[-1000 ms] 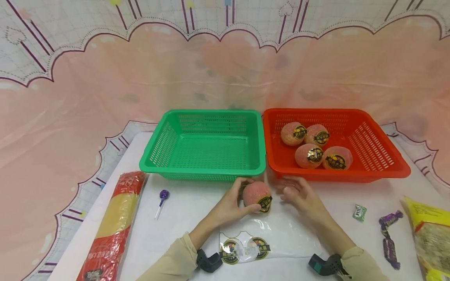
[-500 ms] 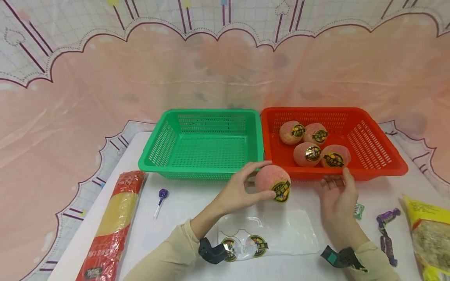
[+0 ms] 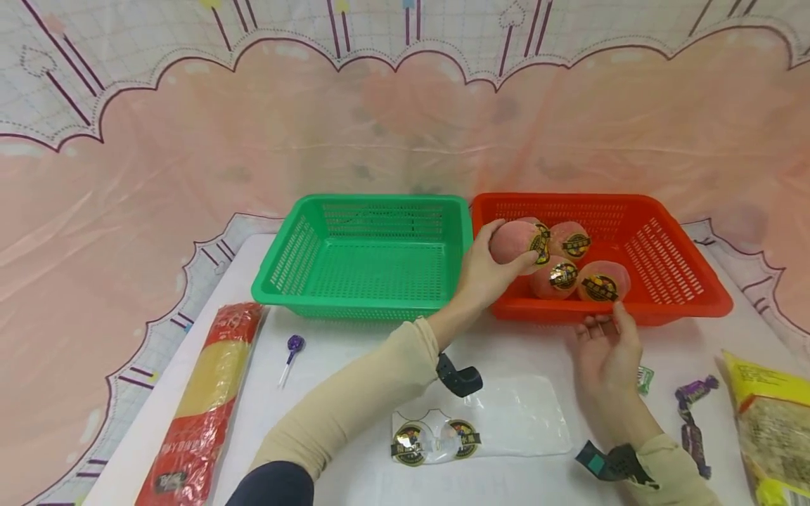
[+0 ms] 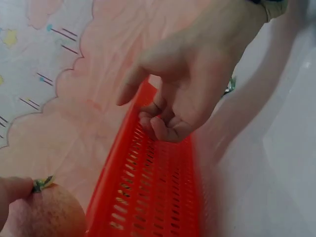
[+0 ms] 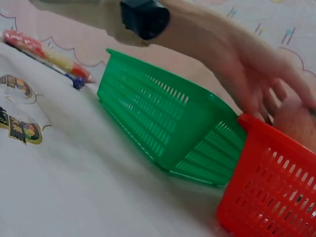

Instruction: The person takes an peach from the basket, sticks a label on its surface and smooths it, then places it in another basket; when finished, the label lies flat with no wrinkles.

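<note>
My left hand (image 3: pixel 482 273) grips a pink peach (image 3: pixel 510 242) with a black-and-gold label, over the left part of the red basket (image 3: pixel 711 301). In the right wrist view this peach (image 5: pixel 294 122) shows just above the basket's rim. Below and beside it in the basket lie several similar labelled peaches (image 3: pixel 606 282); one at the back is mostly hidden behind the held one. My right hand (image 3: pixel 606 358) holds nothing, its fingers loosely curled at the basket's front rim. The left wrist view shows that right hand (image 4: pixel 185 74) beside the basket's slotted wall.
A green basket (image 3: pixel 361 309) stands left of the red one. In front lies a clear plastic bag (image 3: pixel 519 422) with two labels. A lollipop (image 3: pixel 294 344) and a red-and-yellow packet (image 3: pixel 211 386) lie left; a green sweet (image 3: pixel 645 379), purple-wrapped sweets (image 3: pixel 695 393) and a yellow bag (image 3: pixel 775 422) lie right.
My left hand has lifted the peach off the table area near the plastic bag and carried it forward and right, over the red basket. My right hand has moved right to the basket's front rim.
</note>
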A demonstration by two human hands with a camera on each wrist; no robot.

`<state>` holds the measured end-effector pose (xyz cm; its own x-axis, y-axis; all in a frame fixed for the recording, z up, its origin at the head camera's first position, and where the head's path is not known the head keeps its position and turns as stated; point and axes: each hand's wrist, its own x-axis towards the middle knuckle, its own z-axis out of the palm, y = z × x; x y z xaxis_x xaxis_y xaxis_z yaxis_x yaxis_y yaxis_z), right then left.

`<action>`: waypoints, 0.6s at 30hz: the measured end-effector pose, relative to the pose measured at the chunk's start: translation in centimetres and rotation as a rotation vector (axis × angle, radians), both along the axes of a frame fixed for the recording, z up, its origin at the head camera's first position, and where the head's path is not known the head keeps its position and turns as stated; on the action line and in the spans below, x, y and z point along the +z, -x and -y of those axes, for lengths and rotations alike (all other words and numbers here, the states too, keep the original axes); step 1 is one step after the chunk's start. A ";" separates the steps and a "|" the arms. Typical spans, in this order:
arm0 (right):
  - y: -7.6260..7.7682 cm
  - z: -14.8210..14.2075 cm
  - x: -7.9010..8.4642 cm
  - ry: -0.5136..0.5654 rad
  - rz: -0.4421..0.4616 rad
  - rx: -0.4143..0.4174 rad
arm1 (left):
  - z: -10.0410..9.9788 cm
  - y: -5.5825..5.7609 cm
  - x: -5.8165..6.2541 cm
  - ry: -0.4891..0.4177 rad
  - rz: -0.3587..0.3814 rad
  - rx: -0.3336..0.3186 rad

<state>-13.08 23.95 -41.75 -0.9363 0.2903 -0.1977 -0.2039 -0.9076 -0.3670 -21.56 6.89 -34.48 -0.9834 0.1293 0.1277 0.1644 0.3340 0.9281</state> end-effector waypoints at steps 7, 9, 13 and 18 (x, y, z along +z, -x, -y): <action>0.1 -0.3 0.0 0.001 -0.017 -0.003 | -3.5 1.1 -0.3 0.092 0.020 0.114; 0.1 -0.4 0.0 -0.007 -0.026 0.001 | -4.2 1.4 -0.5 0.083 0.051 0.155; 0.0 -0.3 0.0 -0.025 -0.027 0.010 | -5.3 1.9 -0.9 0.075 0.106 0.233; -0.1 -0.2 0.0 -0.036 -0.030 0.036 | -5.8 2.5 -1.3 0.043 0.133 0.318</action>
